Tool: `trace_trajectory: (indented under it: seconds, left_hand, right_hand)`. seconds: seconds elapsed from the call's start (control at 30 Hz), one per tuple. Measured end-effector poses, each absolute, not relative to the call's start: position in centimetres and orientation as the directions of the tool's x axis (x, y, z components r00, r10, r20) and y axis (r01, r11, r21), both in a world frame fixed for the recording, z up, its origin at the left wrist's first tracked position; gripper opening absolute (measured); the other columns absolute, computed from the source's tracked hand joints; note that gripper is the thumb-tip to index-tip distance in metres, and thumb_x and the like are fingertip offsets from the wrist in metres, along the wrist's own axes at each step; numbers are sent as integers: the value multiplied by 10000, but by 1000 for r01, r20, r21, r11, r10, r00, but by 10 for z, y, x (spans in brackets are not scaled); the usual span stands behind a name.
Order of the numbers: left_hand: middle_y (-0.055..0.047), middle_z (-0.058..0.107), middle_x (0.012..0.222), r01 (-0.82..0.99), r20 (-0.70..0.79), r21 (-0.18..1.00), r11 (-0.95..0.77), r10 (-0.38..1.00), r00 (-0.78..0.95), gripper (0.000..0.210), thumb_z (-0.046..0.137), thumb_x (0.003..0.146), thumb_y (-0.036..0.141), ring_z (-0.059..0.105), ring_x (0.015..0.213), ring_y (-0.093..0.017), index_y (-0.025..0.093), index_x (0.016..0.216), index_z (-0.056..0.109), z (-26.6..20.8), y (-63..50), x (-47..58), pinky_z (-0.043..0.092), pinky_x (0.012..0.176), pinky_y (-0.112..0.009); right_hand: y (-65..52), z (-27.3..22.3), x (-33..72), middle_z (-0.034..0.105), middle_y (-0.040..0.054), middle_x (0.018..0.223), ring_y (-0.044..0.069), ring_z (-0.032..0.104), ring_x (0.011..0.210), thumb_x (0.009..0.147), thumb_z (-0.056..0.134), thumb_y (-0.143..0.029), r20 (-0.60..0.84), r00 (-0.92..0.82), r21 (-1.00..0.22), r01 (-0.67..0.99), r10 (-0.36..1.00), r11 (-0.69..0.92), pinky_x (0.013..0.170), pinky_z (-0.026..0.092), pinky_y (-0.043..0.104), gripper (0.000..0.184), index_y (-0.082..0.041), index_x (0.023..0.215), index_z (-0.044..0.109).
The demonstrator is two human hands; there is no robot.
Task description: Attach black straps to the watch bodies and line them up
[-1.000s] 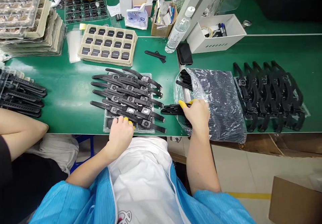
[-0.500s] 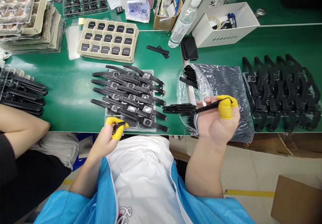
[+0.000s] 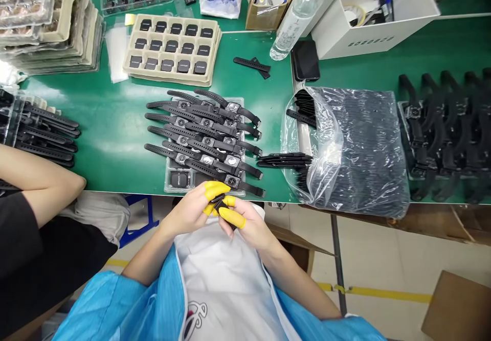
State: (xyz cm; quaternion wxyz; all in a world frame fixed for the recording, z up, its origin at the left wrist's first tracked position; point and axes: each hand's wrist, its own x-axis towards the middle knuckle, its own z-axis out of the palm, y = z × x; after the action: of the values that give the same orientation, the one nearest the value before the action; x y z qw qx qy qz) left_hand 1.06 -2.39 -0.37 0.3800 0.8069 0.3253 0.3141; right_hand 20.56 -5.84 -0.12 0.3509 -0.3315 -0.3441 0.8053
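- Black piece, pinched between both hands, near table edge, in front of white shirt; mostly covered, can't tell if 1 part or 2.
- Left hand: fingertips closed on it. Right hand: thumb and fingers clamped on it too. At least 4 yellow finger covers visible across both.
- Clear tray just beyond hands: strapped watches overlap, no sure count; 1 strapless black square in near-left cell.
- 1 plastic bag right of it, many dark pieces inside, uncountable; 1 black sheaf at its mouth.
- 2 loose straps, crossed.
- 1 beige tray on top: 15 black squares, 3 rows of 5.
- 1 bottle, 1 phone, 1 white box.
- 1 neighbour's bent arm, left.
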Motion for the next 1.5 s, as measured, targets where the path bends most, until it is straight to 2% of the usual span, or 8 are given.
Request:
trace_trajectory:
  seconds: [0.23, 0.43, 0.53, 0.73, 0.97, 1.27, 1.37, 1.5]
  left_hand:
    - [-122, 671, 1283, 300, 297, 807, -509, 789, 538, 474, 458, 990, 80, 649, 1200, -223, 212, 1443, 509, -9, -29, 14, 587, 1022, -392]
    - [-157, 592, 1326, 300, 266, 809, -506, 769, 581, 520, 412, 1049, 185, 602, 1219, -253, 218, 1567, 404, -6, -31, 10, 567, 1038, -445]
    - [-167, 565, 1341, 268, 248, 818, -509, 733, 633, 520, 388, 1061, 230, 578, 1235, -263, 202, 1580, 390, -1, -28, 6, 558, 1048, -458]
    - [-151, 588, 1226, 422, 197, 701, -575, 725, 660, 461, 466, 1033, 244, 570, 1141, -258, 180, 1489, 490, 2, -27, 3, 574, 986, -448]
    - [-154, 598, 1281, 251, 220, 836, -489, 716, 662, 456, 405, 1079, 266, 592, 1196, -247, 209, 1530, 432, -5, -30, -1, 559, 1031, -427]
    - [-158, 595, 1338, 251, 224, 844, -475, 735, 640, 499, 443, 1061, 277, 589, 1224, -263, 214, 1556, 418, -2, -32, -4, 547, 1047, -444]
    - [-152, 611, 1265, 304, 237, 802, -514, 741, 628, 454, 402, 1055, 234, 590, 1147, -250, 189, 1503, 462, -1, -32, -2, 555, 1011, -438]
    - [-134, 615, 1183, 402, 209, 734, -547, 746, 633, 409, 453, 1013, 216, 586, 1071, -237, 164, 1413, 523, 2, -31, 2, 574, 947, -408]
  right_hand:
    - [-65, -9, 201, 495, -68, 500, 106, 375, 439, 953, 707, -537, -357, -437, -718, -437, 826, -542, 488, 315, 251, 369, -209, 866, 563]
    - [-63, -6, 198, 464, -81, 479, 90, 333, 395, 909, 756, -493, -407, -444, -596, -533, 798, -600, 434, 296, 227, 346, -208, 846, 569]
    - [-62, -4, 199, 455, -80, 472, 84, 317, 394, 906, 758, -491, -424, -445, -597, -518, 789, -612, 429, 283, 221, 358, -204, 817, 561]
    - [-63, -7, 202, 428, -97, 456, 74, 263, 388, 900, 763, -519, -459, -489, -591, -456, 742, -666, 409, 246, 213, 376, -197, 836, 578]
    - [-69, -12, 201, 484, -77, 460, 90, 335, 392, 918, 739, -556, -419, -452, -687, -409, 787, -601, 434, 270, 231, 395, -185, 871, 609]
    - [-68, -14, 202, 499, -80, 476, 97, 343, 394, 904, 751, -575, -429, -459, -687, -392, 778, -611, 430, 280, 231, 411, -189, 941, 615]
    - [-66, -13, 201, 486, -81, 468, 93, 328, 388, 897, 754, -589, -440, -474, -666, -398, 763, -631, 421, 272, 229, 427, -188, 921, 606]
    - [-66, -11, 200, 459, -92, 458, 79, 271, 377, 887, 773, -592, -442, -525, -574, -458, 727, -679, 401, 257, 214, 438, -202, 886, 572]
